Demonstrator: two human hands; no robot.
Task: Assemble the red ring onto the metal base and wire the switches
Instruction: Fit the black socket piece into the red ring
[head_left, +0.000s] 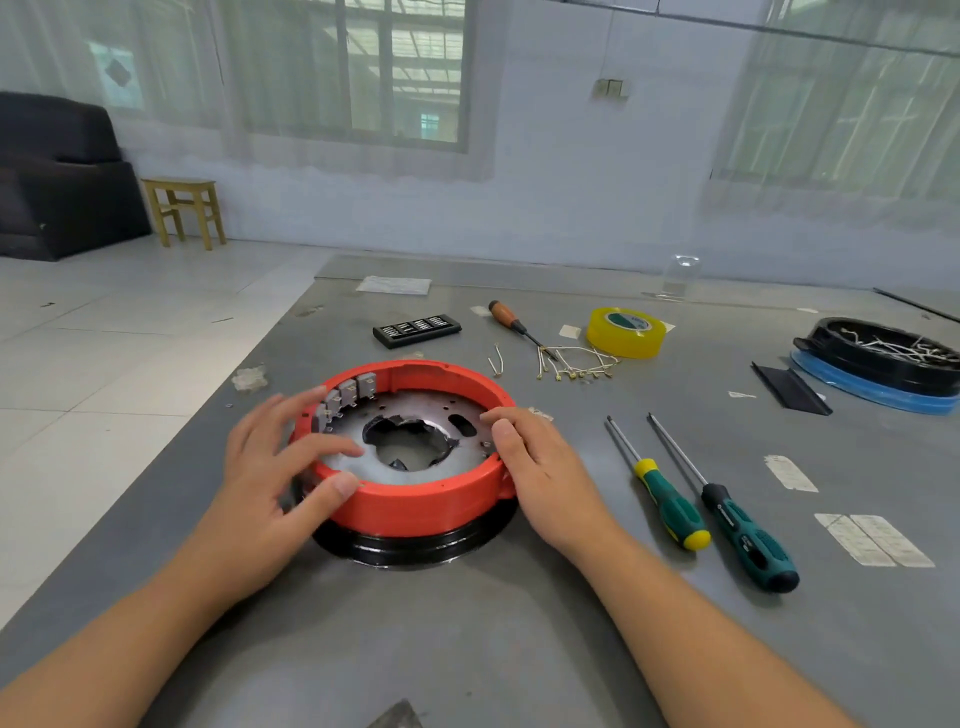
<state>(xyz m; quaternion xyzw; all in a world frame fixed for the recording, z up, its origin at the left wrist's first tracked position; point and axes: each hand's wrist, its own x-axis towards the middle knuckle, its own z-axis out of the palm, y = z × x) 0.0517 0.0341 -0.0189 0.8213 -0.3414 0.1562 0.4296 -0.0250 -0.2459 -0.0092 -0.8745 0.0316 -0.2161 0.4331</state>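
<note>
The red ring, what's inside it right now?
Inside the red ring: a metal plate with a jagged central hole, and grey switches along the far-left wall. The left hand covers the near-left part.

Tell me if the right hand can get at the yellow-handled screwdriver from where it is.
Probably yes. The right hand rests on the red ring, and the yellow-handled screwdriver lies just beside it on bare table, nothing between.
</note>
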